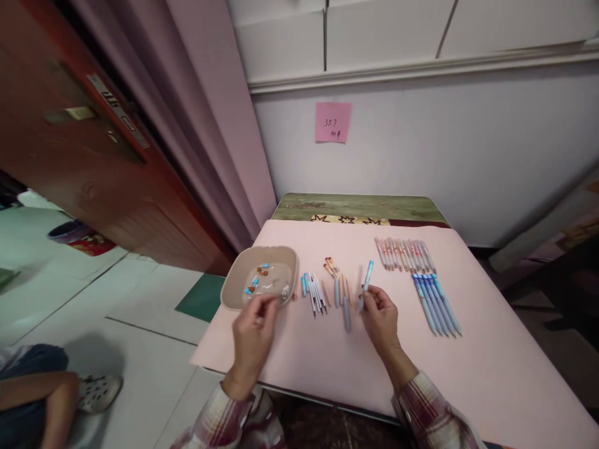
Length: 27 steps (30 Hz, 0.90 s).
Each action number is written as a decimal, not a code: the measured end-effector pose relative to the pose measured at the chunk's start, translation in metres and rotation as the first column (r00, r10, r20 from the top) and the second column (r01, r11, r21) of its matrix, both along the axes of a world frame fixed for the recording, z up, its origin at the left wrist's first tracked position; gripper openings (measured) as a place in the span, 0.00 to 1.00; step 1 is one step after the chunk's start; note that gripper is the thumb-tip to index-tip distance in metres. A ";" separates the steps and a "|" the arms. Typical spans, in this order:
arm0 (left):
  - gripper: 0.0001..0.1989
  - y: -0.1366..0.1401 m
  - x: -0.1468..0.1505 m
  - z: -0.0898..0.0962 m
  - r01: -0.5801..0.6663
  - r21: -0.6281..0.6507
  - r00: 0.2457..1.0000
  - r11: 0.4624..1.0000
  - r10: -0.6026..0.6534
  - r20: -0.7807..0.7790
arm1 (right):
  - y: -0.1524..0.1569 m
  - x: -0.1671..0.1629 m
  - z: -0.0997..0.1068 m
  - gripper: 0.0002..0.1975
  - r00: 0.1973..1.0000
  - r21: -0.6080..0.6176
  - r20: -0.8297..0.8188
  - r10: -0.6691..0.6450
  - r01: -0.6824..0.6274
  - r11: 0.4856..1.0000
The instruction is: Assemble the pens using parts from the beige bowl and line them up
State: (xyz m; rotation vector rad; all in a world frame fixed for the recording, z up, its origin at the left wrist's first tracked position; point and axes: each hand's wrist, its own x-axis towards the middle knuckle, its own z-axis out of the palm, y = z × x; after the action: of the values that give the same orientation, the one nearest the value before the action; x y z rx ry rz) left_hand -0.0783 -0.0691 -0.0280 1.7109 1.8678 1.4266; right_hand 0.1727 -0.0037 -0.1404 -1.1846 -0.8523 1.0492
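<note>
My right hand [381,315] grips a light blue pen [368,275], held nearly upright above the table. My left hand [255,324] is at the near right rim of a beige plastic basin [229,284], its fingers pinched together and slightly blurred. What they hold, if anything, I cannot make out. Small blue, brown and white pen parts [265,268] lie in the basin. Between my hands are several white pen refills with dark tips [317,294], short blue parts [304,284], brown-and-clear parts [331,267], and blue and peach barrels [347,313].
To the right lie a row of clear pinkish pens [405,254] and a row of blue pens [437,305]. A pink sheet [486,374] covers the table. A pink note [332,122] is on the wall. Another person's leg and shoe [98,393] show at lower left.
</note>
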 end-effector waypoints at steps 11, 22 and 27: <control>0.20 -0.003 0.052 -0.079 0.001 -0.287 0.740 0.958 -0.194 -0.644 | -0.005 0.004 0.013 0.13 0.985 0.002 0.130 0.116 -0.117 0.993; 0.24 0.027 0.074 -0.056 -0.259 -0.403 0.551 0.878 -0.208 -0.808 | -0.006 0.002 0.019 0.10 0.968 0.032 0.161 0.193 -0.201 0.979; 0.23 0.031 0.075 -0.058 -0.238 -0.414 0.603 0.878 -0.201 -0.772 | -0.005 0.003 0.021 0.11 0.968 0.023 0.155 0.195 -0.201 0.979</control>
State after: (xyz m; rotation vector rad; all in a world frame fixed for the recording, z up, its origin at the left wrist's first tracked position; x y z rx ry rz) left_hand -0.0037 -0.0384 -0.0857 2.2133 2.3541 0.0105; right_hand 0.1755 -0.0092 -0.1193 -1.1755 -1.1250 1.1080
